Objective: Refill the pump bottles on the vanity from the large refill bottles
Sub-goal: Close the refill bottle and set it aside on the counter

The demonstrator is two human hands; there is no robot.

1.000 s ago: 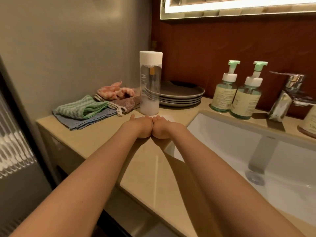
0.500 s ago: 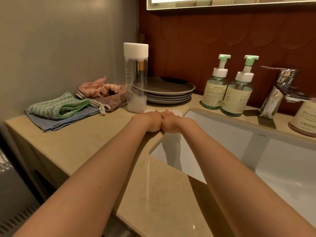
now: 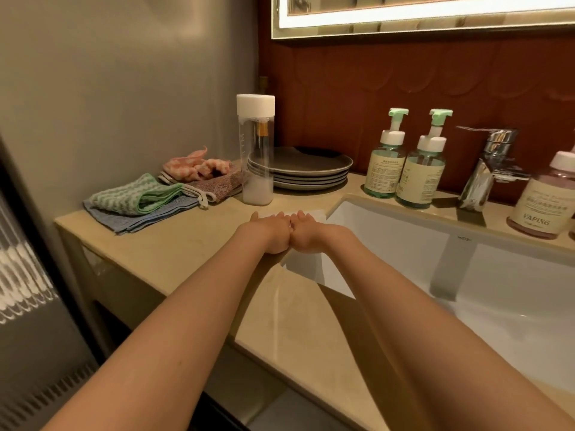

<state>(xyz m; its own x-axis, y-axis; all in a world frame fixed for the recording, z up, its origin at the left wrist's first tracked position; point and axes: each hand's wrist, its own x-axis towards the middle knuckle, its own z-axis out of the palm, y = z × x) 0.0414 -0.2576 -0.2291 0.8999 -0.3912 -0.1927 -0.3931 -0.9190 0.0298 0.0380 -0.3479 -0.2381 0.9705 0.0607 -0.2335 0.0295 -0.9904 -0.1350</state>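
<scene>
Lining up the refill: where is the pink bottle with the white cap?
The pink bottle stands at the head view's far right, on the counter behind the sink, right of the faucet.

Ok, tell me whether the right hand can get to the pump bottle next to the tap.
Probably yes. The right hand holds nothing, and only the open corner of the sink lies between it and that pump bottle. The tap stands off to the side.

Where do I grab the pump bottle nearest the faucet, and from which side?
Probably the round body of that pump bottle, coming from the front across the sink. It stands upright, the other pump bottle crowds its left, and the faucet stands on its right.
</scene>
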